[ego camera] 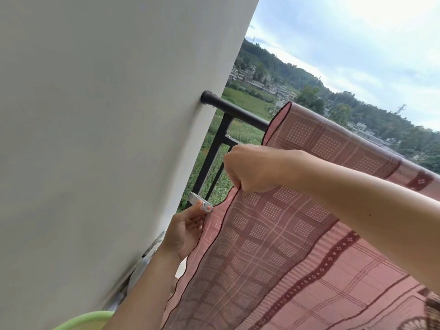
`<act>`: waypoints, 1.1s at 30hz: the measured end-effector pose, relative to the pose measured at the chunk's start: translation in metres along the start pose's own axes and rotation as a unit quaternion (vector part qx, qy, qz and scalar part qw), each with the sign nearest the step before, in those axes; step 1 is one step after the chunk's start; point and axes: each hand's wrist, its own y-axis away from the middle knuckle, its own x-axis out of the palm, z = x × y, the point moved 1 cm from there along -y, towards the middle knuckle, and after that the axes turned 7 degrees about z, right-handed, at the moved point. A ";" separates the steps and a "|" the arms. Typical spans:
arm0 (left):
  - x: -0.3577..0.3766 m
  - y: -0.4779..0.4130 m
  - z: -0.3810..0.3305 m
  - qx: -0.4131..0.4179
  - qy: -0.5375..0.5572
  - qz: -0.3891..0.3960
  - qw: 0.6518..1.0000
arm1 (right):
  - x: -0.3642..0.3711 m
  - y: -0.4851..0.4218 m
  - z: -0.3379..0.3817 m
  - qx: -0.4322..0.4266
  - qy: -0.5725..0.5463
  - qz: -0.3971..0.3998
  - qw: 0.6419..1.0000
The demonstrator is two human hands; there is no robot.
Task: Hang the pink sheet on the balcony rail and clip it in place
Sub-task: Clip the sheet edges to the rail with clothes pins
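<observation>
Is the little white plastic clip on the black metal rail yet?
No, the left hand holds the white plastic clip below the black metal rail, while the right hand grips the pink checked sheet.

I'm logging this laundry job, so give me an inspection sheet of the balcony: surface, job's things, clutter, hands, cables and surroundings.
Surface: black balcony rail fixed into the white wall, carrying the sheet.
Job's things: pink sheet draped over the rail, its near edge gathered up; white clip beside that edge, not clamped on it.
Clutter: green rim, perhaps a basin, at the bottom left corner.
Grippers: left hand holds the white clip; right hand pinches the sheet's edge.
Cables: nothing seen.
Surroundings: fields, houses, wooded hills and a cloudy sky beyond the rail.
</observation>
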 end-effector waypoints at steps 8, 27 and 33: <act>-0.003 0.012 -0.016 0.044 -0.228 0.064 0.971 | 0.013 -0.014 -0.001 0.056 -0.054 -0.001 0.997; 0.024 0.045 -0.050 0.097 -0.624 0.088 0.770 | 0.013 -0.016 0.000 0.048 -0.028 0.008 0.998; 0.028 0.052 -0.057 0.154 -0.805 0.058 0.570 | 0.014 -0.013 0.000 0.044 -0.030 -0.005 0.999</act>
